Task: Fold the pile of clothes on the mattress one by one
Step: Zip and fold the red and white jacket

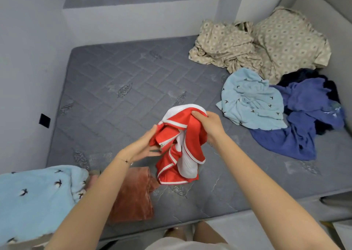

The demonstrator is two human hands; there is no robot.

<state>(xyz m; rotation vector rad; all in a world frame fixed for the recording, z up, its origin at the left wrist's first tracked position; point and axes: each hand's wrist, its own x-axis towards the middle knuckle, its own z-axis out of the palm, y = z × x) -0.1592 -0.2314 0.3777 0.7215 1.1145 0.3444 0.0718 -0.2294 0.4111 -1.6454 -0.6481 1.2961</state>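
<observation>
- The dark blue garment (pixel 301 131) in the pile by the right edge of the mattress (pixel 114 78) carries a pale print near its right side, too blurred to read.
- A small black tag (pixel 44 120) sits at the mattress's left edge; whether it bears writing cannot be told.
- The left wrist has a small star-shaped mark (pixel 126 161).
- The red and white garment (pixel 181 145) is held up in both hands over the near middle of the mattress. It is bunched, with white-trimmed red folds and a white lining hanging down. Whether its lowest hem touches the mattress cannot be told.
- The right hand (pixel 207 123) grips the top of the garment; its fingers (pixel 196 114) are curled tightly round a gathered bunch of the fabric.
- The left hand (pixel 146 147) pinches the garment's left edge, thumb on top and fingers nearly straight below, just beside a small metal zip pull (pixel 162 145).
- The pile also holds a light blue garment with small bird shapes (pixel 251 101), lying partly over the dark blue one, and a near-black piece (pixel 304 74) behind them.
- A beige patterned cloth (pixel 266 44) lies crumpled in the far right corner.
- At the near left corner lie a light blue bird-print piece (pixel 38 192) and, just beside it, a flat pink velvet piece (pixel 133 196), partly under the left forearm.
</observation>
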